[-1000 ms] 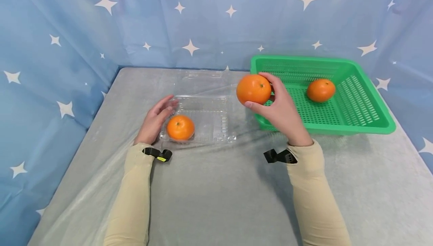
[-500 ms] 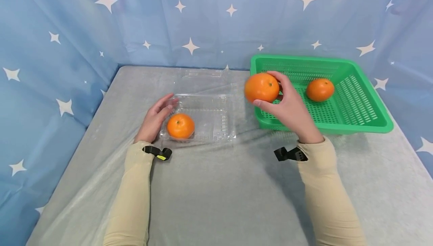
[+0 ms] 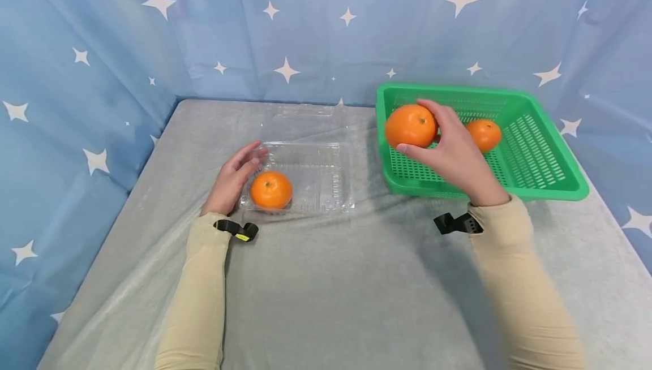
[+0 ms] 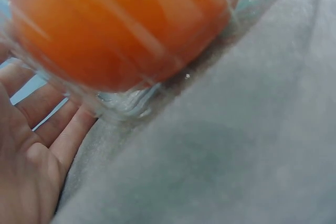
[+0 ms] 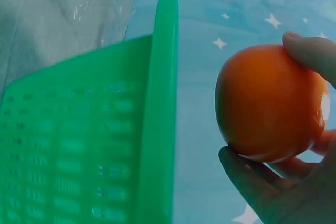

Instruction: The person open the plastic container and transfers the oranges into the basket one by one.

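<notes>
My right hand (image 3: pixel 460 152) grips an orange (image 3: pixel 411 126) between thumb and fingers, above the left part of a green plastic basket (image 3: pixel 514 193). In the right wrist view the held orange (image 5: pixel 270 103) is beside the basket's rim (image 5: pixel 164 108). A second orange (image 3: pixel 484 135) lies inside the basket, partly hidden behind my right hand. My left hand (image 3: pixel 234 179) rests at the left side of a clear plastic clamshell box (image 3: pixel 320 180), its fingers loosely extended. Another orange (image 3: pixel 271 190) sits in the box's front left corner; the left wrist view shows this orange (image 4: pixel 126 24) close up through the plastic.
The clamshell's clear lid (image 3: pixel 305 124) lies folded back behind its base. A grey cloth (image 3: pixel 326 291) covers the table. A blue curtain with white stars (image 3: pixel 305 25) hangs along the back and left side.
My right hand has moved right with the orange, from beside the basket's left rim to over the basket. My left hand and the clamshell box have stayed in place.
</notes>
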Motion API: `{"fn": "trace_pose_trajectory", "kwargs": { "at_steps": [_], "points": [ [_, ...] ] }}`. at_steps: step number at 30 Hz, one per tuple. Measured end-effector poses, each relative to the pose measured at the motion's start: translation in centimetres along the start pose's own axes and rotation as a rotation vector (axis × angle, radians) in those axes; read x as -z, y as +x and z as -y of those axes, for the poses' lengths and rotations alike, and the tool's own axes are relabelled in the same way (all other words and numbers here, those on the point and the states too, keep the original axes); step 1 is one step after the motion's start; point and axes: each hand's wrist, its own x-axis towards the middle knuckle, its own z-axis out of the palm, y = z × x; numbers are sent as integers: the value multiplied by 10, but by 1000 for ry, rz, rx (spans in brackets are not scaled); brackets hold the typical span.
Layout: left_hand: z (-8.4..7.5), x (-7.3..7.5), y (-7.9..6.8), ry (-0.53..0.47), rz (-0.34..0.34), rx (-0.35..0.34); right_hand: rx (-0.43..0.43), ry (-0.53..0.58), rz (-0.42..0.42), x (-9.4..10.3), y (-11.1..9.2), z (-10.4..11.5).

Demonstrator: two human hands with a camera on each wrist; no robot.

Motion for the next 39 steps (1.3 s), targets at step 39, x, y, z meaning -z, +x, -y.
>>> {"fn": "trace_pose_trajectory", "kwargs": {
  "at_steps": [39],
  "points": [
    [0,0,-2,17,-3,-6,-73,-90,164,56,14,-1]
  ]
}}
